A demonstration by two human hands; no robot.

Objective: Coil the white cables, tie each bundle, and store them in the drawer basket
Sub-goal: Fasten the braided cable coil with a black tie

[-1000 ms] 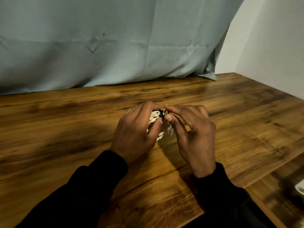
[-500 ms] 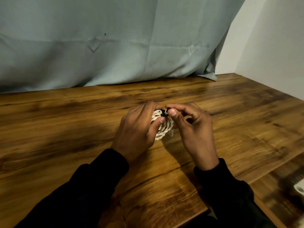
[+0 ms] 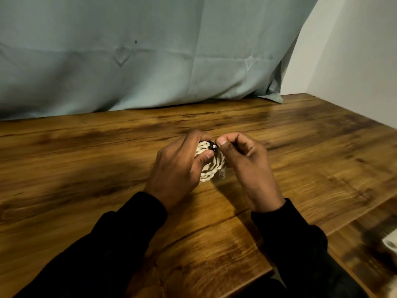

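**Tying a coiled cable bundle at mid-table**

Holding the coiled white cable bundle point(image 3: 211, 166) upright on its edge, the left hand point(image 3: 178, 166) wraps round the coil's left side, fingers curled over the top and thumb pressed against the near face. The bundle stands about midway across the wooden table point(image 3: 86, 160), between the far edge and the near edge, its lower turns touching or just above the tabletop; which of the two cannot be told.

The right hand point(image 3: 247, 166) sits just beside the coil on its right. Its thumb and forefinger are drawn together in a pinch at the top of the bundle, on a small black tie point(image 3: 212, 145) that crosses the twisted strands there. The remaining fingers of that hand are curled in toward the palm.

A clear connector end point(image 3: 222, 174) pokes out at the coil's lower right.

Both arms wear black sleeves point(image 3: 120, 244). A pale blue-grey cloth point(image 3: 150, 57) hangs along the table's far edge, and a white wall point(image 3: 354, 61) borders the right edge.
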